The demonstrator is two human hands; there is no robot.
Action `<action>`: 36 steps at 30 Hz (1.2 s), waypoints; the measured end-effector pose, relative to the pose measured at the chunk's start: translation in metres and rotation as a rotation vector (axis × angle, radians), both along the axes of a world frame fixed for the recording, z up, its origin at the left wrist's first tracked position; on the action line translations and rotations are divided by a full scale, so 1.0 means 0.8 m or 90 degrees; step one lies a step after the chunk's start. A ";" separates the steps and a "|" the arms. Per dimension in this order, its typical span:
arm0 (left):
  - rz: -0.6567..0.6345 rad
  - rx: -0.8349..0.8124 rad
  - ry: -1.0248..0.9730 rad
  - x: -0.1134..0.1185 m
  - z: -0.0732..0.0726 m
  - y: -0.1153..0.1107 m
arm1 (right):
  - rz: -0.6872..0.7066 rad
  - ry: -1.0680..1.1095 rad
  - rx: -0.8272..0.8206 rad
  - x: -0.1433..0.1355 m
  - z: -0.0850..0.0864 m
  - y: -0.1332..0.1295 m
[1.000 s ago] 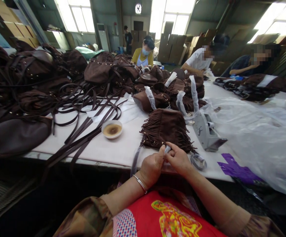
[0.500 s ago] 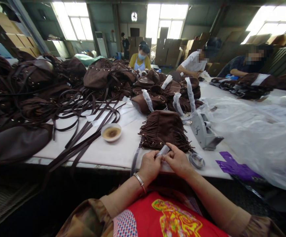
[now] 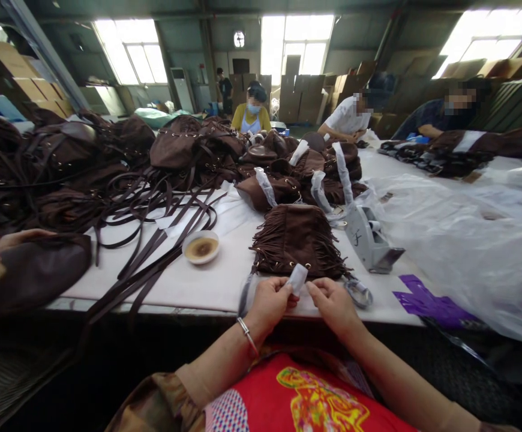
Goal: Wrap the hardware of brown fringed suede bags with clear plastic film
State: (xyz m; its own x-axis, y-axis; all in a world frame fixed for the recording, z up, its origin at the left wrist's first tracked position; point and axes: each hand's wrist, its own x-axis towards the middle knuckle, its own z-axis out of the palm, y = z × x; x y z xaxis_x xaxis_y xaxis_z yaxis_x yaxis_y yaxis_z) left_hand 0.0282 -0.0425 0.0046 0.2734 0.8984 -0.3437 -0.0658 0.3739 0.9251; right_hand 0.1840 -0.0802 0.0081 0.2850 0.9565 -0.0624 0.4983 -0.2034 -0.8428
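My left hand (image 3: 272, 305) pinches a small whitish wrapped piece (image 3: 297, 278) between thumb and fingers, its upper end sticking up. Close to the right side of that piece, my right hand (image 3: 334, 303) has its thumb and forefinger together; whatever may be between them is too small to make out. Just beyond both hands a dark brown fringed bag (image 3: 296, 237) lies flat, with gold eyelets along its near edge. A strap in a grey-looking wrap (image 3: 245, 294) runs down from its left corner. To the right of the bag sits a coiled, clear-wrapped strap (image 3: 359, 294).
A grey tape dispenser (image 3: 371, 240) stands right of the bag, near purple tape (image 3: 427, 300) and plastic sheeting (image 3: 459, 240). Leftward are a bowl of brownish liquid (image 3: 201, 247), loose straps (image 3: 153, 246) and piled brown bags (image 3: 193, 144). A co-worker's hand (image 3: 24, 237) touches a dark leather piece (image 3: 40, 270).
My right hand has drawn slightly away to the right from the whitish piece, which now stands more upright in my left hand. At far left, more of a co-worker's hand and a red garment have appeared.
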 end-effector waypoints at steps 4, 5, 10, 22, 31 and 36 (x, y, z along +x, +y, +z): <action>-0.030 0.010 -0.034 0.000 0.012 -0.002 | 0.026 0.156 -0.055 -0.012 0.002 0.011; -0.030 0.013 -0.031 0.000 0.014 -0.002 | 0.020 0.179 -0.048 -0.015 0.001 0.014; -0.017 -0.042 0.056 0.007 0.009 0.009 | 0.036 0.276 -0.046 -0.019 -0.006 0.020; 0.035 -0.331 -0.165 -0.001 0.037 0.034 | 0.064 0.153 0.005 0.010 -0.024 -0.069; 0.257 -0.276 -0.229 0.073 0.036 0.084 | 0.103 0.167 -0.002 0.001 -0.026 -0.117; 0.247 -0.273 -0.227 0.081 0.056 0.077 | 0.108 0.137 0.007 0.010 -0.040 -0.122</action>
